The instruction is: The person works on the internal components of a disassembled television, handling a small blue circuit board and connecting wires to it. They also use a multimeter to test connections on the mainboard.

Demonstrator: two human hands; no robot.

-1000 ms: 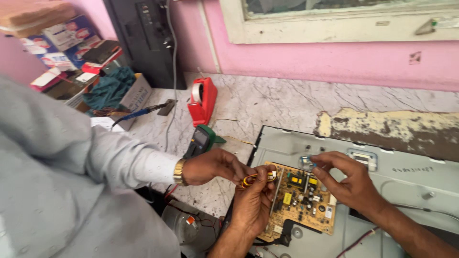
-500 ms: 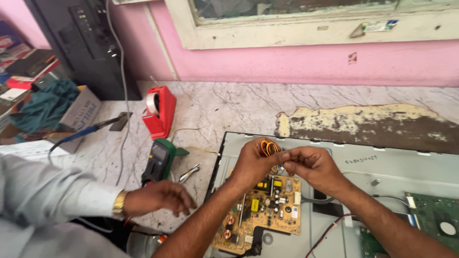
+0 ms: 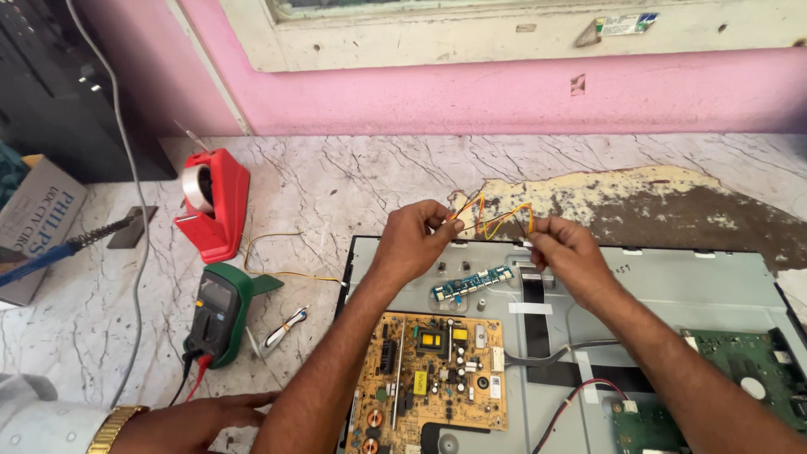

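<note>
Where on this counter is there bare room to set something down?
Bare marble lies behind the tape dispenser toward the pink wall, and between the meter and the open TV panel. It is crowded over the panel, where the left hand and right hand hold wires.

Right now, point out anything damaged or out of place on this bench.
The marble-patterned benchtop has a large patch behind the opened grey panel where the surface layer has broken away, leaving rough brown material. A loose yellow wire trails beside the green multimeter.
</note>
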